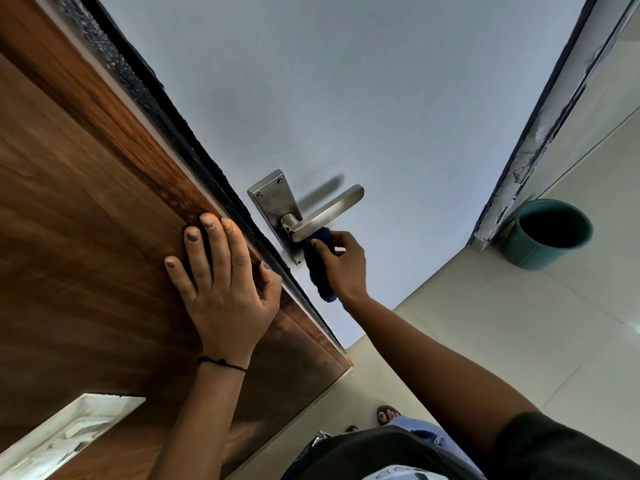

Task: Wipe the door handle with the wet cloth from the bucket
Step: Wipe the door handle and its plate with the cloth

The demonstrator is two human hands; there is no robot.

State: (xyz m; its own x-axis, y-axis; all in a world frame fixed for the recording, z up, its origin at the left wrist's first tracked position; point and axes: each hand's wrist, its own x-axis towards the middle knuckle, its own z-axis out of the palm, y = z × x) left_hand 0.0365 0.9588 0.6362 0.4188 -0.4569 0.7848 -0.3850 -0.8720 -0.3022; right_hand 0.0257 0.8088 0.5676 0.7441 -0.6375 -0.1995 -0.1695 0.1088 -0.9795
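Observation:
A silver lever door handle (325, 212) on a metal backplate (273, 199) sticks out from the pale grey door (346, 98). My right hand (341, 263) grips a dark blue cloth (320, 268) and presses it against the handle's underside near the spindle. The cloth's tail hangs down below my fingers. My left hand (221, 275) lies flat with fingers spread on the brown wooden panel (86, 254) beside the door's edge, holding nothing. A teal bucket (547, 233) stands on the floor at the right, near the door frame.
A black seal strip (194, 147) runs between the wooden panel and the grey door. The floor has pale tiles (519, 341). My feet show at the bottom. A chipped door frame (533, 133) rises at the right. A white tray-like thing (65, 434) sits at lower left.

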